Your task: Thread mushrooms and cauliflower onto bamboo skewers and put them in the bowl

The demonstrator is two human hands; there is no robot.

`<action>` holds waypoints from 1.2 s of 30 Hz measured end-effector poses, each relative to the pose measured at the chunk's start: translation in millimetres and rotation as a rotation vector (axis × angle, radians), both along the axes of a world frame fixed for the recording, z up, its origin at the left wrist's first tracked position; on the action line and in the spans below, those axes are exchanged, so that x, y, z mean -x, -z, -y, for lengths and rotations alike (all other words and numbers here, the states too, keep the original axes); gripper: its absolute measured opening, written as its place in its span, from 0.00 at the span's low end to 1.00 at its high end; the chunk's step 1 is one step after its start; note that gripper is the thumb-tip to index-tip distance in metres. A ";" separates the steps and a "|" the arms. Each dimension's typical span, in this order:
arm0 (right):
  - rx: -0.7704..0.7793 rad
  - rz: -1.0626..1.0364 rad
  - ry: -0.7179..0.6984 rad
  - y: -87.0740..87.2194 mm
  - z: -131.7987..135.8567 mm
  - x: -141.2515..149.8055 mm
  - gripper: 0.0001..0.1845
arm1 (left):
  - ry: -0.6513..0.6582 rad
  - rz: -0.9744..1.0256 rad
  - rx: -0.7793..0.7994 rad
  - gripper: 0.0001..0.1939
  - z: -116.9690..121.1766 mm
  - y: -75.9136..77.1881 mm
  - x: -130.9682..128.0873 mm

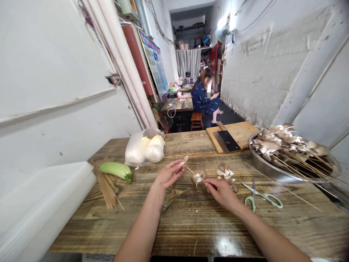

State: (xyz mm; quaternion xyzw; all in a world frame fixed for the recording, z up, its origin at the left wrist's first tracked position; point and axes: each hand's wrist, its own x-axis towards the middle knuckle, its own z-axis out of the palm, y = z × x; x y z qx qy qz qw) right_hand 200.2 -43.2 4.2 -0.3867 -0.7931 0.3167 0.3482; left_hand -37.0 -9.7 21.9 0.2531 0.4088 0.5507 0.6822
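Observation:
Between thumb and fingers, my left hand (171,174) pinches a small oyster mushroom piece (185,160) at the tip of a thin wooden skewer (190,169). My right hand (220,191) is closed around the skewer, close behind a larger oyster mushroom (198,177) threaded on it. Loose mushroom pieces (225,171) lie on the table just beyond my right hand. To the right of that hand rest scissors (263,196) with pale green handles, their blades apart.
A metal basin (261,167) of skewered mushrooms stands at the right, sticks jutting over the table (191,233). Behind are a cutting board (242,133) and cleaver (227,141). Leftward lie a plastic bag (135,147), green squash (116,170), skewers (106,185) and white containers (49,203). A person (203,94) sits beyond.

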 end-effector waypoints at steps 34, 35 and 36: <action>0.021 0.007 0.025 -2.2 -0.3 1.8 0.13 | -0.006 0.015 0.040 0.07 0.7 9.0 -10.4; 0.020 0.006 0.027 -1.4 -0.4 1.7 0.13 | -0.009 0.012 0.037 0.07 0.6 8.5 -11.0; 0.020 0.005 0.030 -0.7 -0.5 1.7 0.13 | -0.010 0.008 0.033 0.07 0.7 7.8 -11.7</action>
